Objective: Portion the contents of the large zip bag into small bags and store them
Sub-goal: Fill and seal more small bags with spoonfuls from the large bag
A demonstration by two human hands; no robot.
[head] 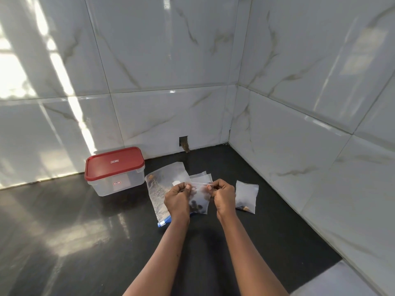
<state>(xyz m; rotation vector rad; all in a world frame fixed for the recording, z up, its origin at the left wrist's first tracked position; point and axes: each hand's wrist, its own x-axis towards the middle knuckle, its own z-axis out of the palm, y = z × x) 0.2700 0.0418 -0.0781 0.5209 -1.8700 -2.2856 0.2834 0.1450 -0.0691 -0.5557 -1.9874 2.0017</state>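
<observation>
A small clear bag (199,201) with dark pieces at its bottom hangs upright between my hands. My left hand (177,198) pinches its top strip at the left end and my right hand (223,196) pinches it at the right end. Under and behind them the large zip bag (160,184) lies flat on the black counter, its blue zip end toward me, with brownish bits inside. Another small bag (246,197) with a few pieces in it lies to the right. Several flat small bags (203,176) are stacked just behind my hands.
A clear plastic box with a red lid (115,170) stands shut at the back left, against the tiled wall. White marble-look tiles enclose the corner at the back and right. A small hole in the wall (183,143) sits behind the bags.
</observation>
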